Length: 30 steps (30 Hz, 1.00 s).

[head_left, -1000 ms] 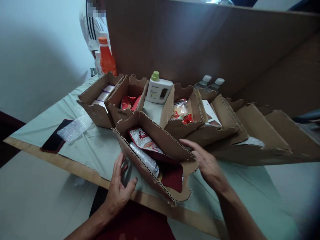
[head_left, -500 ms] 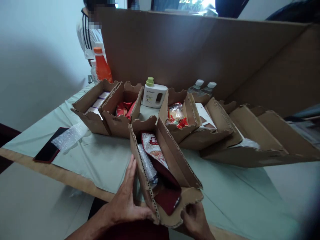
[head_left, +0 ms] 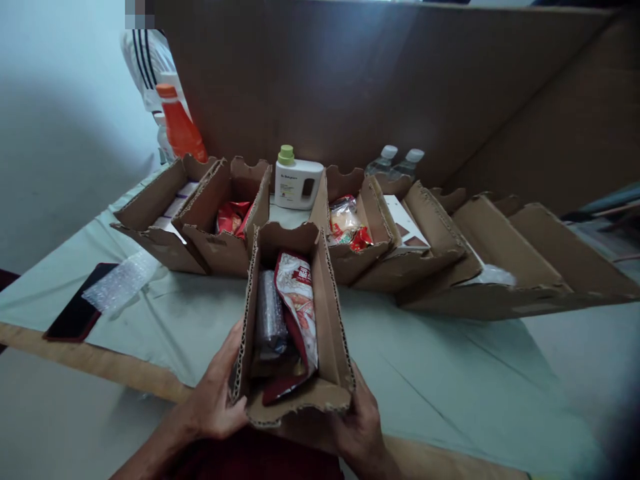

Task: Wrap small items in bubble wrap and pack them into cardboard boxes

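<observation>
I hold a narrow open cardboard box (head_left: 334, 333) by its near end, over the front edge of the table. My left hand (head_left: 215, 400) grips its left wall and my right hand (head_left: 357, 427) is wrapped round its right corner from below. Inside lie a red and white snack packet (head_left: 300, 300), a bubble-wrapped item (head_left: 270, 313) and something dark red (head_left: 280, 390). The box points straight away from me.
A row of similar cardboard boxes (head_left: 220, 247) with packets stands behind, before a tall cardboard wall (head_left: 400, 87). A white jug with green cap (head_left: 295, 180), an orange bottle (head_left: 180, 130), two clear bottles (head_left: 395, 160), a dark phone (head_left: 75, 313) and bubble wrap (head_left: 117, 283) lie on the green-covered table (head_left: 450, 380). A person in a striped top (head_left: 147, 57) stands at the back left.
The box has swung from a slanted position to pointing straight away and come nearer to me. Both hands went from open beside it to gripping its near end.
</observation>
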{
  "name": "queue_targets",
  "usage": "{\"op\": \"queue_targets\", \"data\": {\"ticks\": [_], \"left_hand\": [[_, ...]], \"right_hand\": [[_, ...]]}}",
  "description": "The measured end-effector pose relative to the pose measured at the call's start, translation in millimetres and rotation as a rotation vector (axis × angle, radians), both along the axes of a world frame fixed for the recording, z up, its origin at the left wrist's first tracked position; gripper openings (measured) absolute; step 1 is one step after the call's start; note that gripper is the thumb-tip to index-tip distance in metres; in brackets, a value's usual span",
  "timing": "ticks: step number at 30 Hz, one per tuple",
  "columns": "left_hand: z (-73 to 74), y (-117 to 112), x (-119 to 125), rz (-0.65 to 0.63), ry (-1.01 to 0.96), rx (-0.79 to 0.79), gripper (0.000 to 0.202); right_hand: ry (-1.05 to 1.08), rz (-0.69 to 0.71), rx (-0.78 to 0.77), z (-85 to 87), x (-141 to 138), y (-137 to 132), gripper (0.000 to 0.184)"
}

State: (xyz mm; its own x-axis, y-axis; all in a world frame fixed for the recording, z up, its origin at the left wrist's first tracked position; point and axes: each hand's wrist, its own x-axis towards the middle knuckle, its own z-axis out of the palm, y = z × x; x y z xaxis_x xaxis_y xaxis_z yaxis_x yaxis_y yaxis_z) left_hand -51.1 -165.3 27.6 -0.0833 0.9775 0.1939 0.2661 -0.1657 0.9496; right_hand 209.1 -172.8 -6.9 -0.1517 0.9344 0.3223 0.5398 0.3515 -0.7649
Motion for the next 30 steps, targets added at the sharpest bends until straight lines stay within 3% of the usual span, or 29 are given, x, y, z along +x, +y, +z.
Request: {"op": "queue_targets", "data": {"ticks": [4, 8, 10, 12, 15, 18, 26, 30], "left_hand": [[3.2, 24.5, -11.5, -0.033, 0.192, 0.083, 0.062], [4.5, 62.5, -12.9, 0.229, 0.336, 0.155, 0.037], [2.6, 70.8, -10.1, 0.398, 0.348, 0.148, 0.036], [-0.3, 67.7, -4.9, 0.488, 0.306, 0.124, 0.032], [-3.3, 55.1, 6.9, 0.339, 0.274, 0.098, 0.011], [-3.5, 58.3, 17.6, 0.16, 0.261, 0.068, 0.013], [-7.8, 129.8, 22.3, 0.122, 0.236, 0.005, 0.039], [-3.9, 125.5, 22.6, 0.075, 0.228, 0.014, 0.053]], "right_hand": [[0.029, 0.041, 0.013, 11.5, -18.4, 26.8, 0.059], [0.106, 0.121, -0.021, 20.8, -26.4, 63.6, 0.068], [0.093, 0.13, -0.028, 20.4, -24.9, 74.2, 0.06], [0.054, 0.126, -0.065, 16.5, -20.9, 76.8, 0.049], [0.022, 0.133, -0.14, 7.7, -15.3, 72.6, 0.04], [0.008, 0.168, -0.167, 1.5, -14.4, 69.8, 0.036], [-0.005, 0.177, -0.149, -0.7, -14.6, 73.7, 0.028], [-0.041, 0.231, -0.099, 19.4, -11.8, 78.9, 0.023]]}}
